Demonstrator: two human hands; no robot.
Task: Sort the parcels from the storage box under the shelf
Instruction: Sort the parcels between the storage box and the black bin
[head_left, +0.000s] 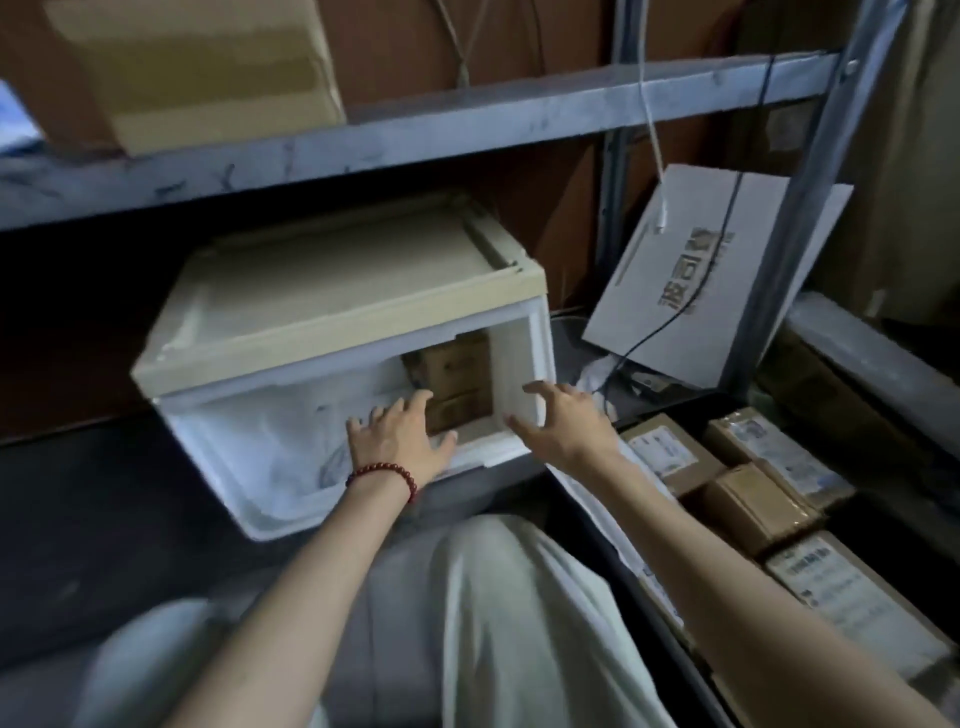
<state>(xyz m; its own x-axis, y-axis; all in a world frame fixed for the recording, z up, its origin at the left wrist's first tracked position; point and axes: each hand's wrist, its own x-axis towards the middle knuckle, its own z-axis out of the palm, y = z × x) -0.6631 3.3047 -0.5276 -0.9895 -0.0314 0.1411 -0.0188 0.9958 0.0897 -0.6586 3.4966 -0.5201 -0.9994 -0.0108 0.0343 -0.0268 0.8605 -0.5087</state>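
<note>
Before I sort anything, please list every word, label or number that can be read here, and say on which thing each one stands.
"波司", then a third character too blurred to read: printed sideways on the pale flat carton that leans against the shelf post.
White labels on the brown parcels at the right: too small and blurred to read.
Print on the brown carton inside the storage box: too dim to read.

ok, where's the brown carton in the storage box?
Head view: centre, in the right rear corner of the white storage box, the brown carton sits just beyond the left hand, with a white bag to its left.
</note>
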